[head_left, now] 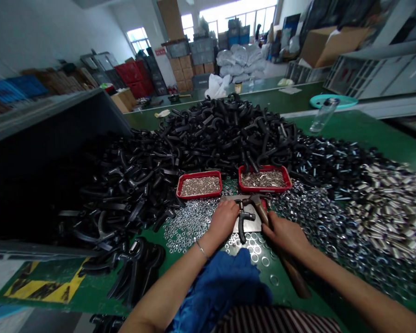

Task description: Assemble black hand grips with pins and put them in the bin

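My right hand (286,233) is wrapped round the wooden handle of a hammer (261,210), whose head rests over a metal plate (251,224) on the bench. The hammer's handle slants down toward me under my forearm. At the plate's left edge, my left hand (225,217) has its fingers closed at the top of a curved black handle piece (241,226). The fingertips are partly hidden. Flat metal rings (253,245) lie just in front of the plate, and small nuts (187,224) spread to its left.
Two red trays (199,185) of small metal pieces sit behind the plate. A large heap of black handle pieces (211,134) rises beyond them. Metal sleeves (395,212) are piled at right. A grey bin (100,111) stands at left, a clear bottle (324,115) at back right.
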A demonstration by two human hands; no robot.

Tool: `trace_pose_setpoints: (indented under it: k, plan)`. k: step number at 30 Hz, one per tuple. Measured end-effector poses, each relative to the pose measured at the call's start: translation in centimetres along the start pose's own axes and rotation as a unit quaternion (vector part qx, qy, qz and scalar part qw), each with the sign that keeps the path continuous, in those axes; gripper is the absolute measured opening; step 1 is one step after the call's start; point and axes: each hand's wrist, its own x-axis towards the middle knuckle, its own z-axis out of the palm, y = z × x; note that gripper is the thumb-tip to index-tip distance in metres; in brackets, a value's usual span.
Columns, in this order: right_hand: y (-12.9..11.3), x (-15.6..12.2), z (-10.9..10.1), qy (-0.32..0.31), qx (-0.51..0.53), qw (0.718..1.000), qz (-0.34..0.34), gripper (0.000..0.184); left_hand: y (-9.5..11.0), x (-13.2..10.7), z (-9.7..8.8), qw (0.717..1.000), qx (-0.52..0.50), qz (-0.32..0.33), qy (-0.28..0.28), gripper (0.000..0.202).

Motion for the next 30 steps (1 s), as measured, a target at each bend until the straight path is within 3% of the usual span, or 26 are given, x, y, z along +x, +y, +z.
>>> trace_pose_setpoints:
  k: [3, 5, 7, 12, 15, 19, 21, 23, 25, 26, 28, 30]
  plan:
    - [1.0, -0.1, -0.3, 0.042, 0.136, 0.990, -0.019, 0.026, 1.9, -1.7, 0.1, 0.999, 0.043, -0.021, 0.012, 0.030]
    - [1.9, -0.4, -0.7, 0.061, 0.239, 0.967, -0.065, 0.030, 3.1, -2.6, 0.3, 0.997, 0.050, -0.050, 0.025, 0.045]
    - [2.5, -0.6, -1.2, 0.063, 0.302, 0.946, -0.100, 0.038, 3.9, -2.9, 0.2, 0.997, 0.046, -0.058, 0.015, 0.044]
    - [2.8, 0.5, -2.4, 0.115, 0.300, 0.926, -0.198, 0.049, 4.1, -2.9, -0.2, 0.998, 0.039, -0.047, -0.017, 0.042]
    - [3.1, 1.5, -2.9, 0.069, 0.277, 0.931, -0.226, 0.047, 4.3, -3.3, -0.2, 0.996, 0.042, -0.079, 0.000, 0.048]
    - [4.7, 0.8, -3.4, -0.019, 0.362, 0.925, -0.112, 0.054, 3.9, -2.9, -0.6, 0.994, -0.032, -0.103, 0.005, 0.047]
    - [6.4, -0.2, -3.4, -0.015, 0.438, 0.899, -0.030, 0.059, 2.9, -2.1, -1.1, 0.983, -0.148, -0.112, 0.010, 0.049]
    - [8.7, -0.9, -3.2, 0.013, 0.467, 0.884, 0.027, 0.062, 1.5, -1.2, -1.4, 0.946, -0.291, -0.144, 0.015, 0.054]
    - [11.3, -1.1, -3.2, 0.044, 0.415, 0.907, 0.053, 0.058, 0.2, -0.5, -1.4, 0.911, -0.363, -0.192, 0.025, 0.060]
    - [12.6, -0.9, -3.3, 0.064, 0.358, 0.930, 0.049, 0.055, -0.4, -0.4, -1.1, 0.910, -0.354, -0.213, 0.033, 0.063]
    - [14.4, -0.3, -3.6, 0.134, 0.209, 0.969, 0.012, 0.049, -1.1, -0.6, -0.4, 0.933, -0.277, -0.226, 0.045, 0.062]
    - [14.6, 0.5, -3.8, 0.212, 0.084, 0.973, -0.034, 0.046, -1.2, -1.3, 0.4, 0.956, -0.211, -0.200, 0.045, 0.046]
